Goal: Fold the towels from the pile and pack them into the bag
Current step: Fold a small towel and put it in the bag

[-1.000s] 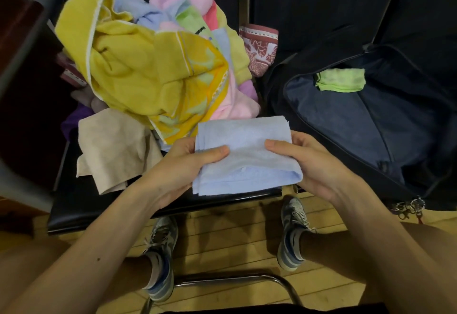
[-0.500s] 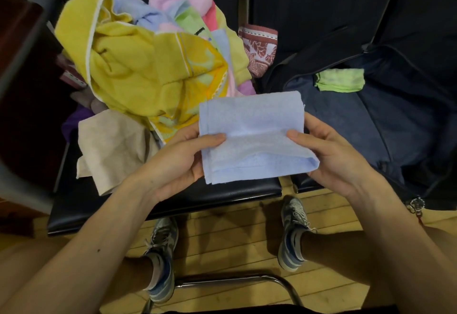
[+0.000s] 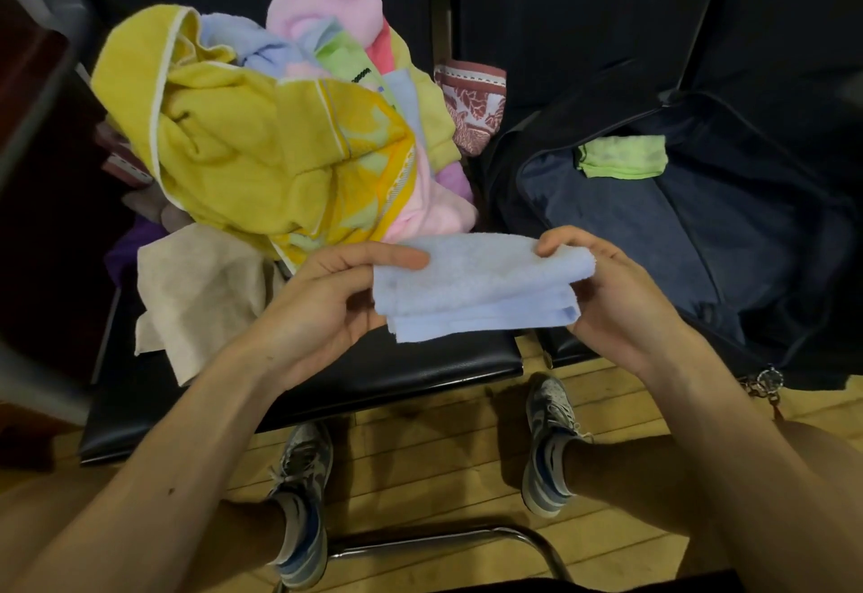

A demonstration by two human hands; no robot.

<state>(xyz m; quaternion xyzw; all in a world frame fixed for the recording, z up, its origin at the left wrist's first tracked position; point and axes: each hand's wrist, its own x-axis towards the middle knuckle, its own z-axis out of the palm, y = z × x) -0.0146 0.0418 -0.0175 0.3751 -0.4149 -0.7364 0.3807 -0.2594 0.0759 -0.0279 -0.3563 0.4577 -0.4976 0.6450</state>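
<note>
A light blue towel (image 3: 481,286), folded into a thick narrow stack, hangs in the air between both hands. My left hand (image 3: 322,303) pinches its left end with the thumb on top. My right hand (image 3: 621,298) grips its right end. Behind them a pile of towels (image 3: 261,149), mostly yellow with pink, blue and green pieces, lies heaped on a black seat (image 3: 373,373). A dark navy bag (image 3: 700,228) lies open at the right, and a folded green towel (image 3: 623,156) rests inside it near the far edge.
A beige cloth (image 3: 196,293) droops over the seat at the pile's front left. A red patterned towel (image 3: 471,107) stands at the pile's back right. Below are a wooden floor, two sneakered feet and a chrome chair frame (image 3: 443,541).
The blue towel has been folded over once more, from a broad rectangle into a narrower, thicker stack. Both hands stayed on its ends and shifted slightly right.
</note>
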